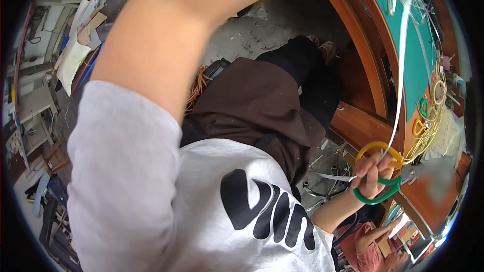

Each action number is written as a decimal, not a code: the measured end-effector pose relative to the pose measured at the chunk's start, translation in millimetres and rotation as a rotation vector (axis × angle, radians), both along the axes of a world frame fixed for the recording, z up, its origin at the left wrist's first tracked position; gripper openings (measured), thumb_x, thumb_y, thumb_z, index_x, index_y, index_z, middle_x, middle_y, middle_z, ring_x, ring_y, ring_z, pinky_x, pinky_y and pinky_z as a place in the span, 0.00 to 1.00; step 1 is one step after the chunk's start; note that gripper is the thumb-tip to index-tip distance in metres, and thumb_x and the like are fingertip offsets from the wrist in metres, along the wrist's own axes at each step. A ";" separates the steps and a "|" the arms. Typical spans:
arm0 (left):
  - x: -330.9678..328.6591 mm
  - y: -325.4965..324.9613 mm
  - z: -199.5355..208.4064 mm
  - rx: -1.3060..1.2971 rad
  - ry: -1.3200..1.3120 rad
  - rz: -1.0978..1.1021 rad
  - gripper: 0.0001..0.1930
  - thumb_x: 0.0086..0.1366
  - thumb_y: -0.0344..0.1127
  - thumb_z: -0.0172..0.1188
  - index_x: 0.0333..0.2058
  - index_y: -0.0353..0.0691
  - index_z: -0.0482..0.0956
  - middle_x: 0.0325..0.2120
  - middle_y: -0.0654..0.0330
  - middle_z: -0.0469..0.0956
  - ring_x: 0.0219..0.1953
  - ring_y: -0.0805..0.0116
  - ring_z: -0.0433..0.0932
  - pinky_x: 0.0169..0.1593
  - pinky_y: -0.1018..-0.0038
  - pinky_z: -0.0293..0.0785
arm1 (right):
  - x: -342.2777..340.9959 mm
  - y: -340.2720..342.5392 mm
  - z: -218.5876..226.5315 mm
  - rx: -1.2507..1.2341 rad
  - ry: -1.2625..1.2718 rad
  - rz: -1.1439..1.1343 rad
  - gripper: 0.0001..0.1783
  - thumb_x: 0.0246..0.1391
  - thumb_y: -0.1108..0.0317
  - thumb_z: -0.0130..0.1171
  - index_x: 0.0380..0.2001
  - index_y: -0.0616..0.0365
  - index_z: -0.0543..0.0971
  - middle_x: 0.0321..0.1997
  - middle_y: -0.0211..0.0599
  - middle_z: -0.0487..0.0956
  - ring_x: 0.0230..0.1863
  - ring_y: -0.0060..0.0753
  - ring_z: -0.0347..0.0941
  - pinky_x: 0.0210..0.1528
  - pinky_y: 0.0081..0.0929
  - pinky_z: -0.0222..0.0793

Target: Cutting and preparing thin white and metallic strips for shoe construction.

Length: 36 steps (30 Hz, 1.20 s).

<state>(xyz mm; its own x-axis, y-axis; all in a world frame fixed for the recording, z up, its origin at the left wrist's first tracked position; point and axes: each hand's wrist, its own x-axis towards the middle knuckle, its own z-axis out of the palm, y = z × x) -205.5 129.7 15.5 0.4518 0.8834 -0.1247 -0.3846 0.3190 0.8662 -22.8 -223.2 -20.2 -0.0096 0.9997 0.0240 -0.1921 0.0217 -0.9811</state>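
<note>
My right hand is closed at the right side. It holds a pair of scissors with one yellow loop and one green loop; their blades reach right and look blurred. A thin white strip also passes through its fingers. The strip runs up to the top edge, and a short loose end sticks out left of the hand. My left arm crosses the upper left and leaves at the top, so its hand is out of sight.
A wooden table with a green mat stands at the right. On it lie clear strips, a bundle of yellow wires and another pair of green-and-yellow scissors. A person in a red shirt sits at lower right. Papers are stacked far left.
</note>
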 end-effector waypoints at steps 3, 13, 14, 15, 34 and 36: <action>28.5 -84.0 -79.0 0.127 0.230 -0.056 0.27 0.66 0.57 0.43 0.21 0.38 0.67 0.13 0.61 0.64 0.17 0.70 0.65 0.24 0.72 0.62 | 1.7 6.0 -17.3 0.068 -0.266 -0.309 0.10 0.51 0.76 0.54 0.36 0.55 0.66 0.20 0.36 0.72 0.16 0.22 0.66 0.17 0.13 0.61; -9.6 -284.7 -101.6 -0.057 -0.028 -0.680 0.11 0.63 0.35 0.57 0.38 0.33 0.77 0.27 0.63 0.78 0.28 0.77 0.75 0.33 0.81 0.72 | -30.9 49.5 -22.0 -0.134 -0.192 -0.384 0.09 0.53 0.77 0.55 0.30 0.57 0.64 0.24 0.40 0.79 0.14 0.13 0.63 0.15 0.10 0.59; -8.0 -286.5 -105.6 -0.061 -0.019 -0.662 0.10 0.62 0.35 0.57 0.36 0.33 0.77 0.25 0.64 0.78 0.25 0.79 0.75 0.30 0.83 0.71 | -33.1 47.4 -22.8 -0.134 -0.157 -0.365 0.07 0.54 0.75 0.54 0.29 0.57 0.65 0.27 0.42 0.78 0.18 0.14 0.65 0.16 0.10 0.56; -7.4 -286.6 -107.4 -0.066 -0.009 -0.642 0.08 0.62 0.34 0.58 0.34 0.34 0.77 0.23 0.64 0.77 0.22 0.80 0.74 0.27 0.84 0.70 | -34.6 45.4 -24.0 -0.118 -0.139 -0.365 0.07 0.55 0.73 0.53 0.30 0.58 0.65 0.29 0.45 0.78 0.19 0.15 0.66 0.17 0.11 0.58; 5.8 -226.6 -87.4 -0.107 -0.143 -0.105 0.10 0.67 0.37 0.50 0.31 0.38 0.72 0.15 0.69 0.67 0.15 0.81 0.67 0.20 0.86 0.60 | -16.6 -38.2 -54.9 -0.426 0.347 -0.070 0.10 0.54 0.74 0.55 0.30 0.60 0.63 0.31 0.55 0.77 0.23 0.36 0.77 0.19 0.22 0.72; 4.7 -228.0 -87.8 -0.103 -0.178 -0.109 0.10 0.67 0.37 0.50 0.31 0.38 0.72 0.15 0.69 0.67 0.16 0.81 0.67 0.21 0.86 0.60 | -11.8 -36.6 -59.6 -0.467 0.512 -0.008 0.11 0.52 0.71 0.57 0.30 0.58 0.64 0.30 0.58 0.77 0.18 0.39 0.76 0.16 0.24 0.72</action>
